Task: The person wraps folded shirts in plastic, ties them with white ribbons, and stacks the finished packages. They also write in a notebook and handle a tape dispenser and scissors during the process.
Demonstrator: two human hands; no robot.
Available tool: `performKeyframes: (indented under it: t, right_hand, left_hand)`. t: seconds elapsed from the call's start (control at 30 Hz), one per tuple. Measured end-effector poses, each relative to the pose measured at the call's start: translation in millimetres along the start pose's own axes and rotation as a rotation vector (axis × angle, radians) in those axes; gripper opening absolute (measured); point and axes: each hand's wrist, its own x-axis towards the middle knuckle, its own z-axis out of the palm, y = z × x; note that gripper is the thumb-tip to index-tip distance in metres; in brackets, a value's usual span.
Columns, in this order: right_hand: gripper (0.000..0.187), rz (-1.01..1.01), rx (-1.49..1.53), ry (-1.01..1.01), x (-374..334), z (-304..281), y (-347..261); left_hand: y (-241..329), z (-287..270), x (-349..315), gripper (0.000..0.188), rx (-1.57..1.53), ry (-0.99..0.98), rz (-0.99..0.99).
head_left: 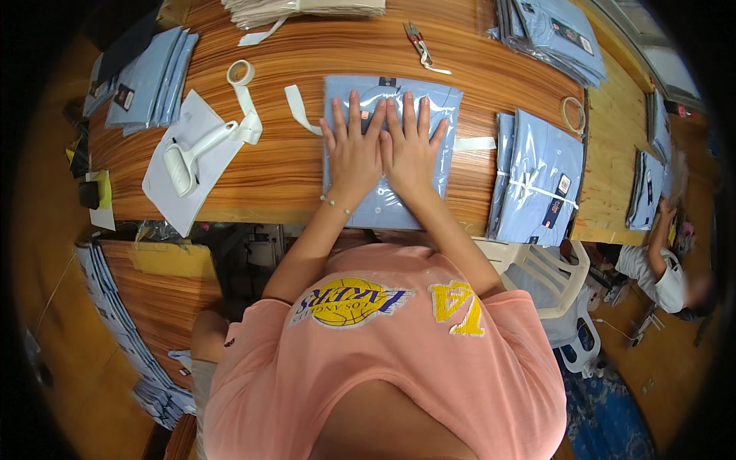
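Observation:
A folded light-blue shirt in a clear plastic bag (399, 203) lies before me at the table's front edge. Flat on its upper half rests my left hand (353, 149), fingers spread. Beside it my right hand (410, 146) presses down the same way, and the two hands touch near the thumbs and index fingers. A white strip (475, 143) passes beneath the package; its left end (300, 109) curls up off the wood. Neither hand grips anything.
Left are a lint roller (184, 165) on white paper (165, 201), a roll of white tape (241, 73) and bagged shirts (153, 80). Thread snips (418, 44) lie beyond. Tied shirts (529, 184) and more bagged shirts (556, 38) stand right. Another person (659, 264) is far right.

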Motion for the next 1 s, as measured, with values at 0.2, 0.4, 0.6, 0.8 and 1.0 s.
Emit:
performKeyframes:
  t: [0.2, 0.4, 0.6, 0.8, 1.0]
  right_hand:
    - [0.049, 0.019, 0.05, -0.026, 0, 6, -2]
    - [0.049, 0.036, 0.073, -0.017, 1, 11, 0]
    - [0.049, 0.042, 0.072, -0.013, 2, 13, 1]
    - [0.048, 0.03, 0.056, -0.008, -1, 13, 1]
    - [0.047, 0.01, 0.075, 0.038, 2, 15, 1]
  left_hand:
    - [-6, 5, -2, 0.048, 0.002, -0.042, -0.027]
    - [-6, 6, -1, 0.048, -0.01, -0.073, -0.024]
    - [-7, 7, 2, 0.047, -0.005, -0.089, -0.019]
    - [-7, 9, -3, 0.047, -0.032, -0.061, -0.011]
    - [-15, 17, 3, 0.046, -0.041, 0.012, 0.03]
